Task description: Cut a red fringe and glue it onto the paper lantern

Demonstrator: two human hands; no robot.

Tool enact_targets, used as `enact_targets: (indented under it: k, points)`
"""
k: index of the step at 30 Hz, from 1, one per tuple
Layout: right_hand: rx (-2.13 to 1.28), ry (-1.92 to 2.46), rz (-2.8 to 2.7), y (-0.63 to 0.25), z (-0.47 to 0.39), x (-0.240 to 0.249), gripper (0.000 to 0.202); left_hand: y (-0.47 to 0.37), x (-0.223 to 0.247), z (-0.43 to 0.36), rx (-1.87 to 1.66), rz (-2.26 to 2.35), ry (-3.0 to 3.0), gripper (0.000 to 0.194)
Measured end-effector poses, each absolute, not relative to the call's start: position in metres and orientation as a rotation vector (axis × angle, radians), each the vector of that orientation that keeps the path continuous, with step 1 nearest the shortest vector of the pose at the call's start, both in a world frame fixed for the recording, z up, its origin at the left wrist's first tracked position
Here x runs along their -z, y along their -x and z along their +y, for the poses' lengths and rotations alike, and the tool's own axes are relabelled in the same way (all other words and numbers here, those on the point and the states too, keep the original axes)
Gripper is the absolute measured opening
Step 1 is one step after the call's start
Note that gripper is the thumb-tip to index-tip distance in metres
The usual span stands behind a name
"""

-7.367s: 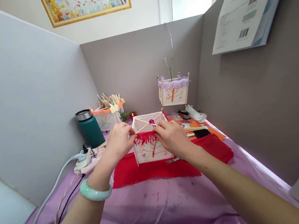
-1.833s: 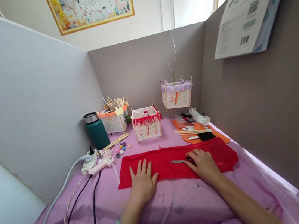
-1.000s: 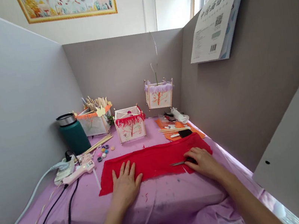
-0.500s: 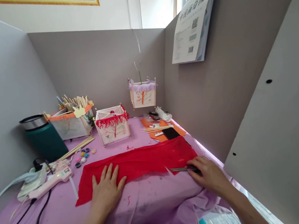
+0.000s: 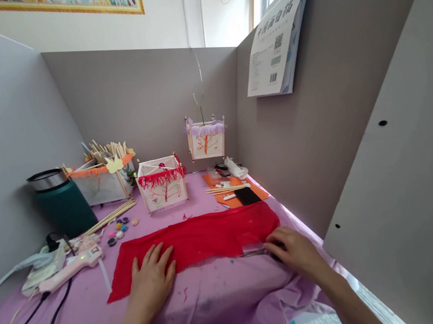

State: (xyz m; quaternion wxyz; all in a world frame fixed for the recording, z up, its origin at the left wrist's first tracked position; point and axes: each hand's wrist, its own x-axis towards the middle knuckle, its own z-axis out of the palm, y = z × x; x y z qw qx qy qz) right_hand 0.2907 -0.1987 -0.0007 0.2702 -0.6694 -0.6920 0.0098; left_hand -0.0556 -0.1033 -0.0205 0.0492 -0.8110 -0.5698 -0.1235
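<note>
A long strip of red cloth [image 5: 203, 235] is spread across the purple tablecloth in front of me. My left hand [image 5: 152, 276] lies flat on its left part, fingers spread. At the right end, my right hand [image 5: 291, 248] is closed round a pair of scissors [image 5: 254, 253], whose handles are mostly hidden by the fingers. The blades point left along the cloth's near edge, just below a notch in it; whether they touch the cloth I cannot tell. A thin red scrap [image 5: 185, 294] lies on the near side.
Beyond the cloth stands a lantern with red fringe [image 5: 165, 189]; a purple-fringed lantern [image 5: 208, 144] hangs behind. At left are a green bottle [image 5: 63, 208], a pink glue gun [image 5: 73, 268] with cables, and small paint pots [image 5: 119, 235]. A black rectangle [image 5: 247, 196] lies at right.
My right hand and the scissors have shifted slightly left and toward me. The blades now lie below the notch in the cloth's near edge. My left hand stays on the cloth.
</note>
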Motion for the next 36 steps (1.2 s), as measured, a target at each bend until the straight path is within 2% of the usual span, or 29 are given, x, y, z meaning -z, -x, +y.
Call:
enact_targets:
  k: [5, 9, 20, 23, 27, 29, 32, 36]
  points:
    - [0.275, 1.996, -1.661, -0.295, -0.169, -0.003, 0.029, 0.059, 0.018, -0.106, 0.491, -1.69, 2.391, 0.038]
    - [0.177, 2.026, -1.754, -0.287, -0.156, 0.002, 0.027, 0.06, 0.019, -0.102, 0.568, -1.701, 2.341, 0.027]
    - [0.103, 1.998, -1.655, -0.309, -0.16, -0.002, 0.025, 0.111, 0.003, -0.101, 0.759, -1.701, 1.881, 0.025]
    - [0.079, 2.042, -1.632, -0.315, -0.15, -0.005, 0.026, 0.116, 0.001, -0.102, 0.809, -1.658, 1.943, 0.03]
    - [0.128, 2.118, -1.627, -0.321, -0.127, -0.014, 0.027, 0.083, 0.001, -0.109, 0.954, -1.483, 2.211, 0.03]
    - [0.132, 2.171, -1.627, -0.325, -0.114, -0.02, 0.028, 0.061, 0.006, -0.113, 0.847, -1.369, 2.473, 0.031]
    - [0.08, 2.267, -1.601, -0.33, -0.096, -0.025, 0.034, 0.043, 0.02, -0.113, 0.555, -1.289, 2.702, 0.034]
    - [0.016, 2.379, -1.564, -0.332, -0.078, -0.022, 0.06, 0.053, 0.044, -0.102, 0.564, -1.108, 2.68, 0.041]
